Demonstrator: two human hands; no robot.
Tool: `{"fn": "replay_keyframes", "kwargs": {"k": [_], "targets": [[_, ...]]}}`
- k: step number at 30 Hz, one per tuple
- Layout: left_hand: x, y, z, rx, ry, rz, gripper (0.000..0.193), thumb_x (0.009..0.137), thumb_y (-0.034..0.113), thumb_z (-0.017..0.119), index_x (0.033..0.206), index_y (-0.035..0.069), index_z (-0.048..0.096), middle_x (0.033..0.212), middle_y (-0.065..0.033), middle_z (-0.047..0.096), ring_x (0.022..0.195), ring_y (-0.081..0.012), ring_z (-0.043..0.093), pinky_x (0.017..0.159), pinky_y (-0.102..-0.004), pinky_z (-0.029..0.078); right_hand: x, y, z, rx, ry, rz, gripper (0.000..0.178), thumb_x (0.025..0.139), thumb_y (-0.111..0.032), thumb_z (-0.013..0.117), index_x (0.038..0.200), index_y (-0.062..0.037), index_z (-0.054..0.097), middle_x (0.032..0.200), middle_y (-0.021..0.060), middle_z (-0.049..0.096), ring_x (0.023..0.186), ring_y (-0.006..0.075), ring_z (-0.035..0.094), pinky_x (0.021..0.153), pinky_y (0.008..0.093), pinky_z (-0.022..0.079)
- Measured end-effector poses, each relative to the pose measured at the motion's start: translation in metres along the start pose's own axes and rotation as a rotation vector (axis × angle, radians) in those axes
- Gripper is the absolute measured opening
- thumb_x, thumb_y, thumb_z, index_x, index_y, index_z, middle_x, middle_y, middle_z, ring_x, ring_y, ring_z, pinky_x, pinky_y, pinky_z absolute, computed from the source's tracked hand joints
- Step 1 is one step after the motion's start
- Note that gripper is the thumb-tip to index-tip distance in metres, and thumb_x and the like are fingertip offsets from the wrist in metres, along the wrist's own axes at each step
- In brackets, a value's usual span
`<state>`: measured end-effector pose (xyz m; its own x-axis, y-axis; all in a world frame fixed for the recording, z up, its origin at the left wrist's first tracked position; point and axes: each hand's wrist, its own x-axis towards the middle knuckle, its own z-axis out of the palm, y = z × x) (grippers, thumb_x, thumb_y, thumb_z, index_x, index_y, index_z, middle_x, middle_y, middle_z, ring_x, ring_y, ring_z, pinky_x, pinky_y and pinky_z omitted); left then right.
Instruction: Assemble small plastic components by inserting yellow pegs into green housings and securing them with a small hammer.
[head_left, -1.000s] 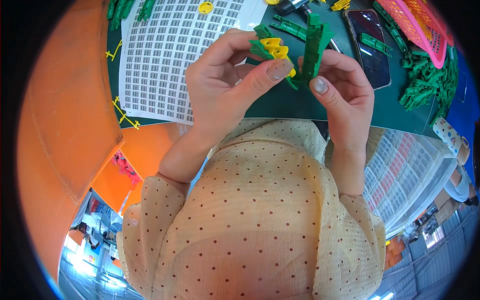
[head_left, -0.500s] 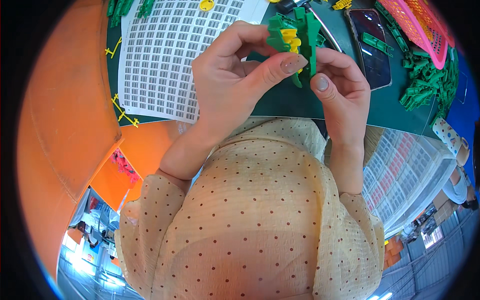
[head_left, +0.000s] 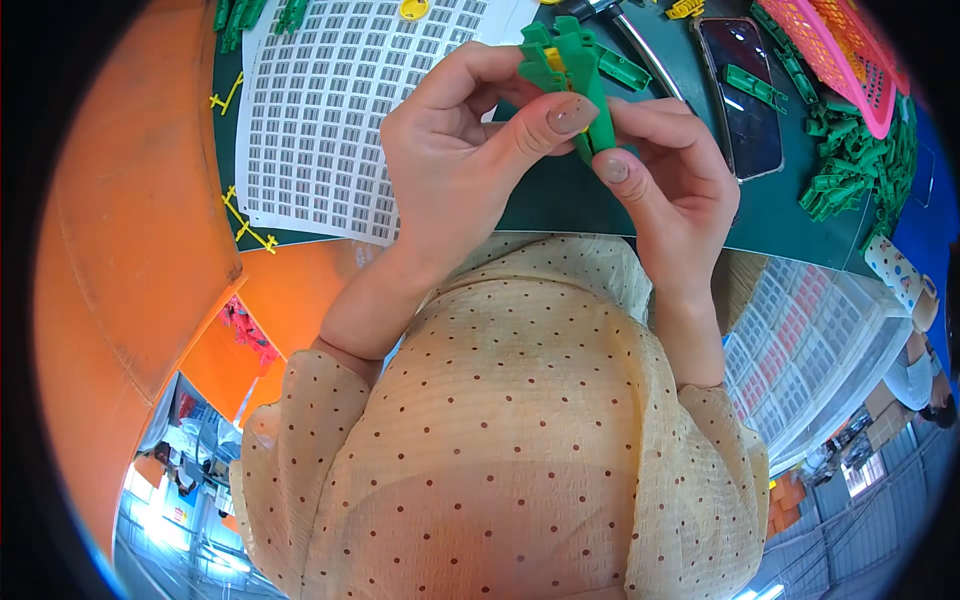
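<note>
Both hands are raised over the near part of the table, closed on one green plastic toy part (head_left: 578, 70) with yellow pieces showing inside it. My left hand (head_left: 460, 150) pinches its left side, thumb across the front. On the right, my right hand (head_left: 675, 170) grips the lower right side between thumb and curled fingers. The two green halves sit close together, and my fingers hide much of them. Just behind the held part lies a loose green piece (head_left: 624, 70), next to a hammer (head_left: 645, 52).
A sheet of printed labels (head_left: 310, 130) covers the table's left. To the right are a dark phone (head_left: 740, 110) with a green piece on it, a pink basket (head_left: 835, 45) and a heap of green parts (head_left: 855, 160). Yellow plastic sprues (head_left: 240, 222) lie at the left edge.
The two green halves, apart before, are now pressed together over the yellow pieces. My right hand has moved left and the part has turned slightly.
</note>
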<state>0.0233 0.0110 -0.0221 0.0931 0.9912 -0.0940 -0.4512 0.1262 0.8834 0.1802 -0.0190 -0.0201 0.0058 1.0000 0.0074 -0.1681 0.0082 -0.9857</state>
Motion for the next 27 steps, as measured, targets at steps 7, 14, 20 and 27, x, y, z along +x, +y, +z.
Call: {"fn": "replay_keyframes", "kwargs": {"k": [7, 14, 20, 27], "targets": [[-0.004, -0.009, -0.003, -0.085, 0.019, 0.025, 0.036, 0.078, 0.000, 0.075, 0.107, -0.007, 0.056, 0.098, -0.0118, 0.065, 0.086, -0.0145, 0.064, 0.077, -0.0276, 0.060, 0.006, -0.001, 0.003, -0.427, -0.015, -0.293, 0.028, 0.073, 0.001, 0.076, 0.099, 0.0002, 0.065, 0.095, 0.0109, 0.064, 0.086, 0.0220, 0.061, 0.076, 0.0303, 0.050], [-0.002, 0.000, -0.004, 0.089, -0.130, -0.054, 0.035, 0.084, 0.004, 0.070, 0.115, -0.005, 0.058, 0.106, -0.0126, 0.065, 0.100, -0.0221, 0.063, 0.091, -0.0325, 0.050, 0.008, -0.005, -0.002, -0.592, -0.068, -0.370, 0.026, 0.071, 0.002, 0.076, 0.094, -0.0011, 0.065, 0.092, 0.0097, 0.063, 0.085, 0.0213, 0.061, 0.074, 0.0308, 0.049], [-0.002, 0.004, -0.008, 0.587, -0.340, 0.156, 0.031, 0.079, 0.008, 0.075, 0.105, -0.005, 0.064, 0.095, -0.0090, 0.065, 0.083, -0.0157, 0.059, 0.073, -0.0266, 0.048, 0.016, -0.032, -0.009, -0.553, -0.161, -0.335, 0.033, 0.078, -0.010, 0.073, 0.108, 0.0014, 0.064, 0.107, 0.0136, 0.061, 0.102, 0.0223, 0.057, 0.086, 0.0310, 0.046], [-0.007, 0.008, -0.011, 0.757, -0.355, 0.293, 0.033, 0.073, 0.008, 0.079, 0.098, -0.005, 0.064, 0.081, -0.0083, 0.060, 0.073, -0.0158, 0.053, 0.063, -0.0256, 0.042, 0.019, -0.035, -0.014, -0.686, -0.316, -0.382, 0.029, 0.078, -0.013, 0.073, 0.102, 0.0027, 0.068, 0.098, 0.0148, 0.065, 0.090, 0.0233, 0.062, 0.078, 0.0300, 0.049]]}}
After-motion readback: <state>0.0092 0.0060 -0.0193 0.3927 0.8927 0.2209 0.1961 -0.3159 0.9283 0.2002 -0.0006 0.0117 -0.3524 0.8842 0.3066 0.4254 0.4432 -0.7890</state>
